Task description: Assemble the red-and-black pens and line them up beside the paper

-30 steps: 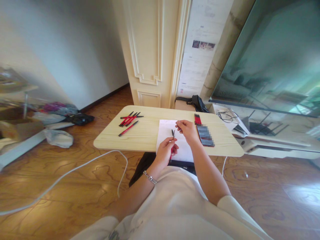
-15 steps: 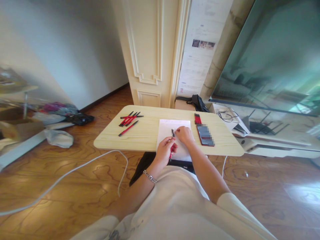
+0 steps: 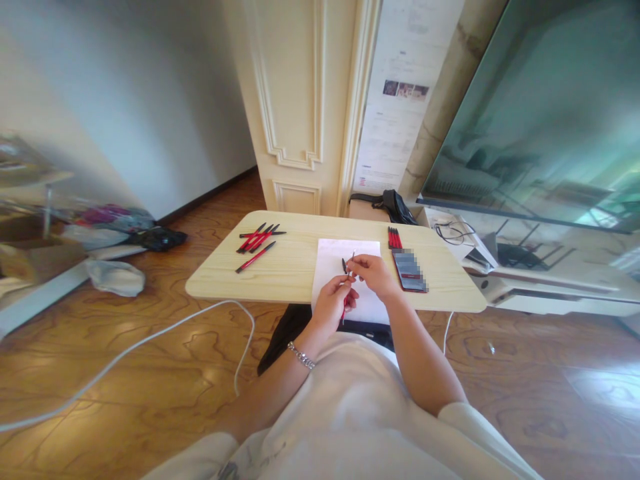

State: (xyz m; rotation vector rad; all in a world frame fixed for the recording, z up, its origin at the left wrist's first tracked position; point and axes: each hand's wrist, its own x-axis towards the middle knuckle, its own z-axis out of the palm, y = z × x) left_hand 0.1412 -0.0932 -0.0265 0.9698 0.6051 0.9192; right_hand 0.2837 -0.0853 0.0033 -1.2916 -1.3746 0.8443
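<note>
My left hand (image 3: 334, 303) is closed round a red and black pen (image 3: 344, 288), held upright over the near edge of a white sheet of paper (image 3: 338, 263). Close to the pen's black tip, my right hand (image 3: 372, 273) pinches a thin light-coloured rod (image 3: 353, 259), too small to name for sure. Both hands hover above the light wooden table (image 3: 295, 267).
Several red and black pens (image 3: 258, 239) lie at the table's far left, a few more (image 3: 395, 237) at the far right beside a dark flat object (image 3: 409, 270). A white cable (image 3: 150, 337) runs over the wooden floor. A glass-fronted unit stands to the right.
My right hand came in from the right to the pen's tip, then drew slightly back holding the thin rod. The left hand kept the pen nearly still.
</note>
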